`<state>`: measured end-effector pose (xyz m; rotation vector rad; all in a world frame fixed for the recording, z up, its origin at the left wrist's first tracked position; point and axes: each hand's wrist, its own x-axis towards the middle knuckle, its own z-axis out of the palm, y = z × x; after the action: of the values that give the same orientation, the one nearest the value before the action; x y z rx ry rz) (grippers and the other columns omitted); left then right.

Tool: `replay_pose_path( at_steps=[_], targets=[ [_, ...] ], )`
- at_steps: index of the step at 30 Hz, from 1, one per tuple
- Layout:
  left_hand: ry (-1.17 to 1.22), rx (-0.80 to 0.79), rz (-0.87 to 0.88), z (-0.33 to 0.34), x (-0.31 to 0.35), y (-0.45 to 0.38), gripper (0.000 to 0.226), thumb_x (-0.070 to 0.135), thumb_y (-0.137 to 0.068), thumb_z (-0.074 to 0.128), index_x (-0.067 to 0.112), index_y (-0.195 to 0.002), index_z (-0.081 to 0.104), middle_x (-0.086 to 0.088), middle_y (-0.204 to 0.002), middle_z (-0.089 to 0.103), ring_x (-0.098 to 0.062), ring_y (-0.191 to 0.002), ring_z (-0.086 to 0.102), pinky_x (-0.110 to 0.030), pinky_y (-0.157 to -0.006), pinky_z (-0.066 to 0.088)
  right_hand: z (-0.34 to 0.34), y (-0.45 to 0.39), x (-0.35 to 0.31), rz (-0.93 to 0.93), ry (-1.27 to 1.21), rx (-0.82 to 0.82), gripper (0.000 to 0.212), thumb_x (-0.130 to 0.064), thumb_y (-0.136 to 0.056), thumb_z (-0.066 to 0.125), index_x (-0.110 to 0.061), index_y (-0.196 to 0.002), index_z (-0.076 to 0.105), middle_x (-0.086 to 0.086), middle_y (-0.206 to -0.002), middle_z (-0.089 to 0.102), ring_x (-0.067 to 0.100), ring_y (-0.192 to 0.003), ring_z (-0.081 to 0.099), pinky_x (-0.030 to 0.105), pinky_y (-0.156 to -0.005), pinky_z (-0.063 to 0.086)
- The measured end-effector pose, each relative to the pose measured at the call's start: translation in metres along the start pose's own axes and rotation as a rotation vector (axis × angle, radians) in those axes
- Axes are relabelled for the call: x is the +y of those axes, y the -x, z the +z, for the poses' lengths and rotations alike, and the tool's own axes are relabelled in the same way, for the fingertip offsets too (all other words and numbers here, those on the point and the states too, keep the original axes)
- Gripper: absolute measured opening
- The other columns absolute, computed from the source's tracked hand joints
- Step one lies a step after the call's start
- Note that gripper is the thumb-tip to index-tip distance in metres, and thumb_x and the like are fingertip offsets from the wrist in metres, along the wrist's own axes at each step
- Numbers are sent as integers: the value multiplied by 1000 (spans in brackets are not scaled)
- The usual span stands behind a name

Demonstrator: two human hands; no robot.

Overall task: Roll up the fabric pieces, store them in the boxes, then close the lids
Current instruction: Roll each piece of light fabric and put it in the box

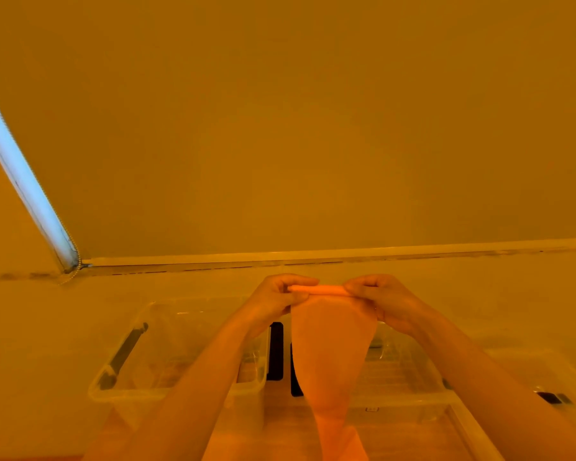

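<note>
Head view showed me both hands raised above the bench: the left hand [276, 299] and right hand [376, 299] each pinched an end of the cloth [333, 347], its top rolled tight between them, the rest hanging over two clear boxes, left box [123, 377] and right box [409, 377], both open.

Thin orange fabric piece [333, 347], top edge rolled into a tight tube, tail hanging toward 6 o'clock. Two clear plastic boxes beneath, lids off: left box [127, 387] at 8 o'clock of the fabric, right box [413, 397] at 4 o'clock.
</note>
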<state>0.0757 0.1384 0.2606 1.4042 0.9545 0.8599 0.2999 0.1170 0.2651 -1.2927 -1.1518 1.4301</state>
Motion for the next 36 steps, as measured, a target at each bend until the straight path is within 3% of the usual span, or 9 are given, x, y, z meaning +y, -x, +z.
replay_pose_path(
  at_steps=[3, 5, 11, 14, 17, 20, 24, 31, 36],
  targets=[
    [39, -27, -61, 0, -2, -1, 40, 3, -88, 62, 26, -121, 61, -13, -112, 63, -27, -100, 62, -42, -92, 51, 2, 1, -1, -43, 27, 20, 15, -5, -84, 67, -4, -100, 68, 8, -72, 62, 14, -59, 51, 22, -49, 40],
    [3, -19, -89, 0, -2, -1, 29, 15, -90, 62, 23, -118, 62, -10, -112, 64, -24, -97, 63, -38, -87, 52, 5, 2, -3, -64, 45, 23, 22, -2, -82, 69, -4, -104, 66, 7, -80, 64, 16, -66, 57, 24, -56, 47],
    [-97, 24, -75, 0, -4, 1, 25, 33, -95, 54, 14, -97, 70, 0, -75, 65, -10, -66, 60, -22, -60, 46, 7, 3, -3, -80, 2, -2, 29, 2, -81, 68, -11, -107, 64, 10, -102, 65, 21, -85, 65, 31, -72, 56],
    [-105, 62, -27, 0, -3, 1, 15, 26, -93, 59, 19, -98, 72, -1, -86, 72, -12, -76, 65, -24, -67, 50, 4, 3, 1, -44, 102, -2, 25, -12, -81, 73, -11, -105, 68, 12, -102, 69, 22, -89, 65, 38, -81, 54],
    [-79, 82, 6, 0, -2, 2, 13, 21, -87, 67, 25, -97, 74, 0, -99, 73, -13, -89, 67, -26, -75, 53, 2, 5, 2, -27, 100, -53, 22, -15, -82, 73, -9, -103, 71, 11, -96, 72, 19, -82, 66, 31, -69, 55],
    [-64, 88, 28, 0, -3, 3, 19, 12, -84, 70, 27, -96, 74, 3, -102, 71, -15, -95, 65, -30, -82, 53, 2, 6, 1, -34, 23, -67, 20, -13, -82, 71, -8, -102, 71, 9, -92, 72, 16, -77, 67, 25, -61, 54],
    [-45, 62, 24, 3, 0, 3, 35, 12, -83, 70, 25, -115, 67, -5, -111, 66, -20, -100, 63, -38, -89, 51, 2, 6, 1, -43, -16, -33, 23, -10, -84, 68, -9, -107, 68, 8, -94, 70, 16, -78, 64, 23, -63, 52],
    [-201, 27, -31, 5, 4, 8, 22, 36, -93, 57, 26, -106, 71, 1, -96, 71, -14, -85, 62, -30, -74, 45, -1, 7, 2, -83, 26, -78, 19, -3, -85, 66, -11, -102, 68, 8, -93, 70, 18, -77, 67, 27, -67, 57],
    [-184, 61, 22, 5, 6, 7, 19, 27, -91, 61, 22, -105, 73, 5, -101, 72, -10, -93, 64, -25, -80, 49, -1, 7, 5, -66, 15, -92, 23, -2, -81, 70, -10, -104, 69, 12, -109, 66, 20, -88, 68, 24, -63, 55]
  ],
)
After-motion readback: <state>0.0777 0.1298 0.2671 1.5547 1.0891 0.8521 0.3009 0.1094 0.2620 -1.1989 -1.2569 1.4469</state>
